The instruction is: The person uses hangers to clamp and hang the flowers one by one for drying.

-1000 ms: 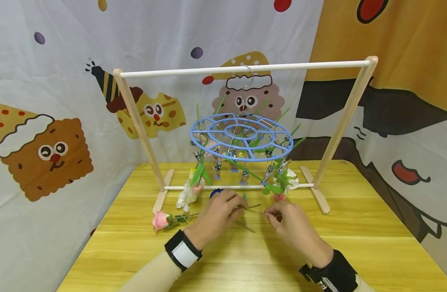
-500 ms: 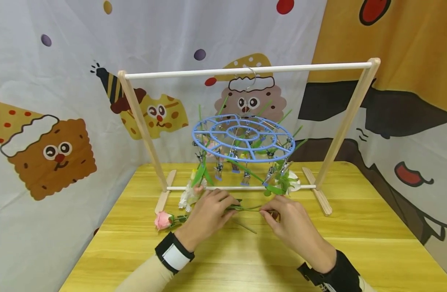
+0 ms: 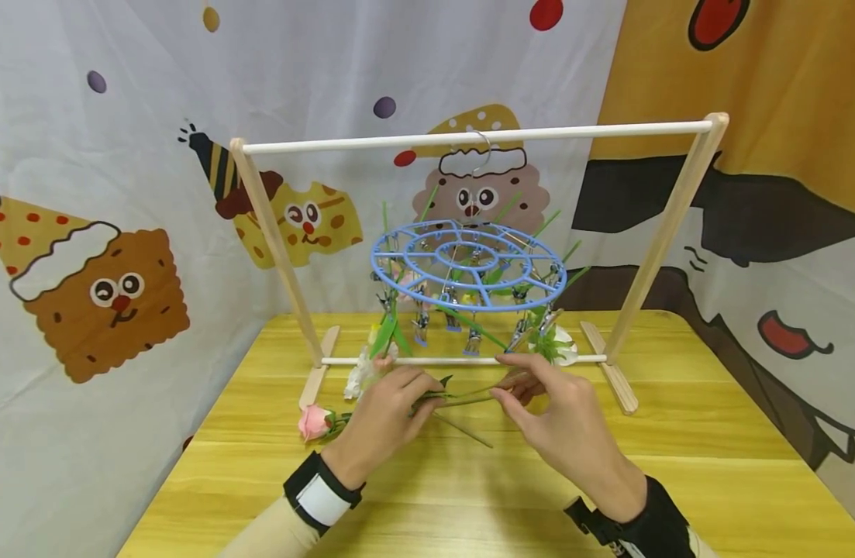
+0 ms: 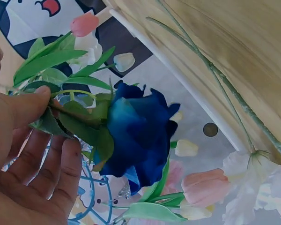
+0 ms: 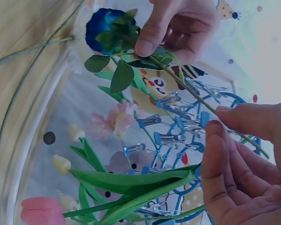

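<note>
An artificial blue rose (image 4: 136,136) is held in my left hand (image 3: 385,418), thumb and fingers pinching its leafy stem just below the bloom. From the head view the bloom is hidden behind that hand. Its thin stem (image 3: 465,399) runs across to my right hand (image 3: 563,407), which pinches it near the cut end between thumb and forefinger, as the right wrist view shows. Beyond both hands hangs a round blue clip hanger (image 3: 469,263), with metal clips (image 5: 171,138) holding several artificial flowers head down, among them a pink tulip (image 5: 42,211).
A wooden stand (image 3: 667,232) with a white top rail (image 3: 399,142) carries the hanger. On the table (image 3: 713,449) lie a pink rose (image 3: 315,422) at the left, a white flower (image 3: 360,376) by the lower rail, and a loose stem (image 3: 465,430) near the left hand.
The right hand has come onto the rose's stem end and its fingers have spread wider. My left hand has shifted left and slightly nearer, and the blue bloom has gone behind it.
</note>
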Motion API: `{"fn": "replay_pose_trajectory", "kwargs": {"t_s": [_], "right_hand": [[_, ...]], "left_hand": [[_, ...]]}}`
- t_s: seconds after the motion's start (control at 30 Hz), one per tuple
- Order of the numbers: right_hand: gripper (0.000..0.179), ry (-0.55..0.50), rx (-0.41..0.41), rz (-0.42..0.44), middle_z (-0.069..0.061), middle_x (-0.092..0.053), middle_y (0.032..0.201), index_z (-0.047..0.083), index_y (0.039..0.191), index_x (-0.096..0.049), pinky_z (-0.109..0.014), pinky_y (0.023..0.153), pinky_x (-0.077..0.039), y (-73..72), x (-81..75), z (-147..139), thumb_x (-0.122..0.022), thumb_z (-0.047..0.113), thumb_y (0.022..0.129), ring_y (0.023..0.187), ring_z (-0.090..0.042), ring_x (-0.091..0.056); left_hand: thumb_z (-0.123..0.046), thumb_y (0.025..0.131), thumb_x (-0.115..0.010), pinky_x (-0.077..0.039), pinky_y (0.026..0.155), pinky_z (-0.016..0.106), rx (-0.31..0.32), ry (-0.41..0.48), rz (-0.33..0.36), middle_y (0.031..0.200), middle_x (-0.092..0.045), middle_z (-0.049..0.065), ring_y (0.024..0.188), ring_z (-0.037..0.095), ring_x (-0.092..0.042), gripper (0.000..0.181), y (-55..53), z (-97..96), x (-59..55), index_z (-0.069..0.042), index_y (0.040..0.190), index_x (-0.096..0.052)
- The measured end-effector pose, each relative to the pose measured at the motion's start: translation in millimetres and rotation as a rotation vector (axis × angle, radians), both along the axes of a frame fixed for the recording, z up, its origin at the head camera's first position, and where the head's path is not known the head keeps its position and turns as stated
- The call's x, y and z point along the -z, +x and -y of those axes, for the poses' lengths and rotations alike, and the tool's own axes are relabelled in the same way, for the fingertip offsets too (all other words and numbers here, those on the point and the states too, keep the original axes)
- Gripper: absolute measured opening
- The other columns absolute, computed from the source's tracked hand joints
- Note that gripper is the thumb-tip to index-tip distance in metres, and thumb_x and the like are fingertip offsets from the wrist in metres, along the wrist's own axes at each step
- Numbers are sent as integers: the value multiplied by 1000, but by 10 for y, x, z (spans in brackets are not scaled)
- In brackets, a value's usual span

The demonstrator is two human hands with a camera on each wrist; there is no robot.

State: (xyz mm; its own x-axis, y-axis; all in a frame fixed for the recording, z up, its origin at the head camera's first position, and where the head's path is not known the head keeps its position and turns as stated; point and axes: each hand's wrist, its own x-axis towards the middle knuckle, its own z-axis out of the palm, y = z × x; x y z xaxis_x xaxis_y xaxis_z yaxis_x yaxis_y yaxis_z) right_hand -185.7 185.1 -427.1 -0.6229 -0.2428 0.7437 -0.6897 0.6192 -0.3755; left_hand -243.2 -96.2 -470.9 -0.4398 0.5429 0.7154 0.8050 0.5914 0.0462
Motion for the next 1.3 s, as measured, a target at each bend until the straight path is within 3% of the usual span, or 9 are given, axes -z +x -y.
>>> {"fn": "replay_pose_trajectory", "kwargs": {"t_s": [0.1,0.27,0.43,0.63,0.77,1.13,1.3], "right_hand": [[48,-54,5,-5,4,-85,99,8,133,-78,-12,75,-61,11,-29,14,-96,-6,91,81,-5,-77],[30,-114,18,-30,1,-88,108,9,127,-83,-9,85,-63,1,-76,75,-89,-3,100,90,-12,-83],[31,-121,15,7,-9,-90,121,3,134,-84,-7,95,-63,-29,-90,185,-85,-3,104,98,-21,-88],[43,-110,46,51,-16,-87,133,-2,146,-78,-30,87,-74,-13,-86,272,-85,-4,104,95,-21,-89],[48,-111,40,65,-17,-85,139,-3,152,-73,-39,87,-75,-16,-102,313,-84,-4,104,96,-22,-89],[56,-184,2,74,-24,-81,143,-4,162,-63,-38,89,-75,-60,-106,392,-79,-3,109,100,-25,-89],[55,-227,-9,92,-25,-83,137,-7,163,-61,-40,92,-74,-120,-69,417,-77,-2,110,100,-27,-89]], "left_hand": [[-13,97,-98,-65,97,40,4,36,11,108,-82,-2,101,14,-80,24,14,13,18,-14,112,-80],[-4,97,-94,-68,88,32,39,117,54,107,-80,2,96,15,-79,25,34,7,37,-10,114,-76],[1,96,-92,-68,75,28,74,213,81,102,-79,5,87,14,-77,27,44,-32,49,-7,113,-72],[1,95,-93,-68,69,28,96,291,110,97,-79,5,80,13,-77,28,58,-115,56,-7,110,-71],[1,96,-93,-69,72,23,94,313,118,96,-81,6,81,14,-80,27,50,-162,57,-7,109,-71],[-8,100,-93,-66,73,26,54,315,154,95,-82,3,84,15,-80,21,53,-300,7,-10,109,-74],[-10,100,-94,-64,77,28,36,320,162,94,-82,2,83,13,-78,21,38,-339,17,-11,107,-74]]}}
